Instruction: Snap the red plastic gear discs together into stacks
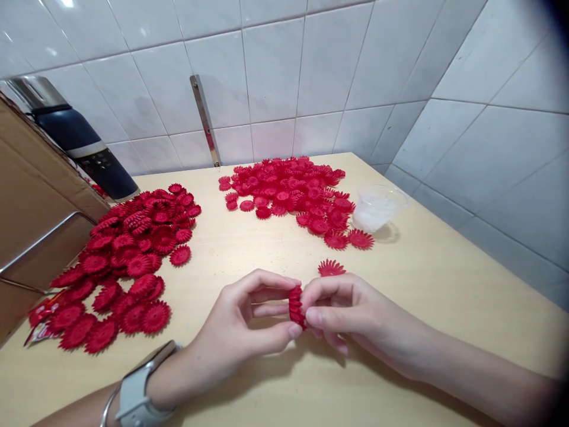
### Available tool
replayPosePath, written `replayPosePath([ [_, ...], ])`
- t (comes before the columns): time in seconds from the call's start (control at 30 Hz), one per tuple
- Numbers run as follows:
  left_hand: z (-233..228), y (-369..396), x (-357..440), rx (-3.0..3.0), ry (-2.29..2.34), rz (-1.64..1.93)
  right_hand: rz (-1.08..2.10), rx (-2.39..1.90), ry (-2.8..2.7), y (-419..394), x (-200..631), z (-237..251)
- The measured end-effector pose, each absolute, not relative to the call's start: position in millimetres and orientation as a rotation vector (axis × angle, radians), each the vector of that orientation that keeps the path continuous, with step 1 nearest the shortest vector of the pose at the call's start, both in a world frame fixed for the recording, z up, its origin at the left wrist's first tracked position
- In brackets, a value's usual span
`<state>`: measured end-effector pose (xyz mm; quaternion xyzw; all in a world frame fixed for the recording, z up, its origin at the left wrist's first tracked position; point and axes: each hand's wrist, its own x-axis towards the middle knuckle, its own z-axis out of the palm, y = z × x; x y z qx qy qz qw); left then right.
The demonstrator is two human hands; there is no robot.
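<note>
My left hand point(249, 320) grips a red fabric flower point(296, 308) by its edge, thumb below and fingers above. The piece stands edge-on over the table, its pleated petals toward me. On its right side, my right hand point(351, 311) is closed in a pinch, thumb and forefinger touching or very close to the flower. Whatever those fingertips hold, if anything, is hidden or too small to name. Just behind the right hand lies a single red flower point(331, 268), partly covered by it.
Red flowers form one pile at the left point(133, 255) and another at the back point(284, 187). A clear plastic cup point(377, 207) with whitish contents stands right of the back pile. A cardboard box point(40, 190) and a dark bottle point(84, 139) border the left; tiled walls rise behind.
</note>
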<state>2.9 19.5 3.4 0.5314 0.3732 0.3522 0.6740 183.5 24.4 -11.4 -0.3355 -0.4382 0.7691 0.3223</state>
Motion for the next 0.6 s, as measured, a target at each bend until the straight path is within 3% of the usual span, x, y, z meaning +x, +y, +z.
replayPosePath([
  [0.33, 0, 19, 2, 1.183, 0.812, 0.827, 1.988, -0.943, -1.195, 23, 184, -12],
  [0.6, 1, 17, 3, 1.173, 0.829, 0.744, 1.615, -1.082, -1.566, 15, 181, -4],
])
